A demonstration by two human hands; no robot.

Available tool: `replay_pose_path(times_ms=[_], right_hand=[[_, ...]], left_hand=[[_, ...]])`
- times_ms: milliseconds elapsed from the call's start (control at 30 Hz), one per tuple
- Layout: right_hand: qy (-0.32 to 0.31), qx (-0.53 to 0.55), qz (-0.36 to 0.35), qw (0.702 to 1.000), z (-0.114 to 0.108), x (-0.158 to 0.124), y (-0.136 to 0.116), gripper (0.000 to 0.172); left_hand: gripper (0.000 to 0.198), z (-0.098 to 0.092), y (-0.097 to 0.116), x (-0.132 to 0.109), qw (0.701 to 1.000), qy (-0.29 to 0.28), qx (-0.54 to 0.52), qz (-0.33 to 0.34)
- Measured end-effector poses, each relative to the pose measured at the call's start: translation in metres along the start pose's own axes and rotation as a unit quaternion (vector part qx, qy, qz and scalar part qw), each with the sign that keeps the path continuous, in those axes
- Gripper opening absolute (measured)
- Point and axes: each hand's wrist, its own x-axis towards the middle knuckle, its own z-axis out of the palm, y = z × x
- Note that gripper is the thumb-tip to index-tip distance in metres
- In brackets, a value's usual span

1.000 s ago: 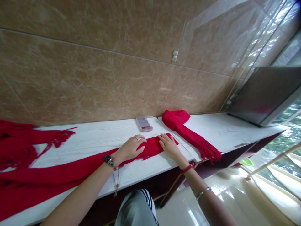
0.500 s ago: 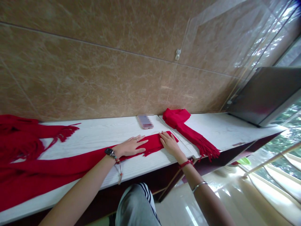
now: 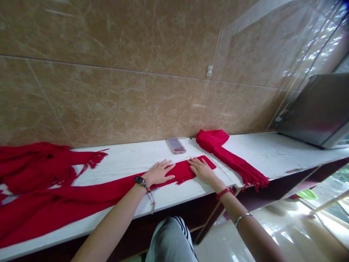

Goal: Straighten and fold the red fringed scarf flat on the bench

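A long red scarf (image 3: 109,192) lies along the white countertop, its right end folded over with a bit of fringe showing at the front edge. My left hand (image 3: 159,174) rests flat on the scarf, fingers spread toward the right. On the folded end lies my right hand (image 3: 202,170), palm down with its fingers stretched out. Both hands press on the cloth without grasping it. Just right of the folded end, a second red scarf (image 3: 228,153) lies bent, its fringe hanging at the counter's front edge.
A bunched red scarf (image 3: 40,165) with fringe is heaped at the left. A phone (image 3: 176,145) lies near the tiled wall (image 3: 122,105). At the far right stands a dark grey box-shaped appliance (image 3: 316,111). Open shelving sits under the countertop (image 3: 131,153).
The view has turned slightly to the left, so everything appears shifted right. Both hands stay flat at about the same places on the scarf.
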Motion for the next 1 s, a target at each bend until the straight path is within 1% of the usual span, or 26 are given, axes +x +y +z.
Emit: replay_pose_path(times_ms=[67, 200, 267, 300, 367, 433, 533, 600, 633, 667, 733, 800, 867, 933, 1000], right_hand=[[0.002, -0.008, -0.013, 1.000, -0.004, 0.003, -0.009, 0.045], [-0.029, 0.009, -0.093, 0.995, -0.006, 0.012, -0.034, 0.045], [-0.051, 0.011, -0.109, 0.993, -0.003, 0.014, -0.037, 0.046], [-0.060, 0.009, -0.107, 0.992, -0.001, 0.015, -0.033, 0.047], [-0.064, -0.001, -0.090, 0.994, 0.003, 0.012, -0.017, 0.047], [-0.057, -0.024, -0.074, 0.995, 0.004, 0.005, 0.010, 0.046], [-0.040, -0.087, -0.077, 0.992, -0.001, -0.005, 0.050, 0.043], [-0.025, -0.124, -0.048, 0.991, -0.008, -0.007, 0.063, 0.042], [-0.016, -0.131, -0.032, 0.991, -0.011, -0.006, 0.062, 0.042], [-0.009, -0.127, -0.022, 0.992, -0.014, -0.003, 0.057, 0.042], [0.004, -0.087, -0.018, 0.996, -0.015, 0.006, 0.036, 0.045], [-0.004, -0.037, -0.050, 0.998, -0.010, 0.017, 0.007, 0.048], [-0.021, -0.012, -0.080, 0.997, -0.001, 0.024, -0.016, 0.048], [-0.034, -0.001, -0.083, 0.996, 0.007, 0.026, -0.026, 0.047], [-0.038, -0.005, -0.071, 0.997, 0.011, 0.023, -0.020, 0.047]], left_hand=[[0.062, 0.001, 0.000, -0.001, 1.000, 0.006, 0.002, 0.003], [0.066, 0.005, -0.002, -0.001, 1.000, 0.013, 0.002, 0.002], [0.069, 0.005, -0.002, 0.000, 1.000, 0.015, 0.000, -0.002], [0.070, 0.005, -0.002, 0.000, 1.000, 0.015, -0.001, -0.003], [0.070, 0.004, -0.001, 0.000, 1.000, 0.011, -0.002, -0.003], [0.070, 0.003, 0.000, 0.000, 1.000, 0.003, -0.002, -0.002], [0.070, 0.002, -0.001, 0.001, 1.000, -0.005, -0.005, -0.002], [0.070, 0.002, -0.003, 0.002, 1.000, -0.004, -0.008, 0.000], [0.070, 0.003, -0.004, 0.002, 1.000, -0.002, -0.009, 0.001], [0.071, 0.004, -0.004, 0.003, 1.000, 0.000, -0.009, 0.002], [0.072, 0.006, -0.006, 0.003, 1.000, 0.007, -0.008, 0.003], [0.074, 0.007, -0.006, 0.004, 1.000, 0.015, -0.005, -0.001], [0.075, 0.008, -0.006, 0.004, 1.000, 0.021, -0.004, -0.006], [0.075, 0.009, -0.006, 0.003, 1.000, 0.024, -0.004, -0.010], [0.075, 0.009, -0.007, 0.002, 1.000, 0.023, -0.005, -0.010]])
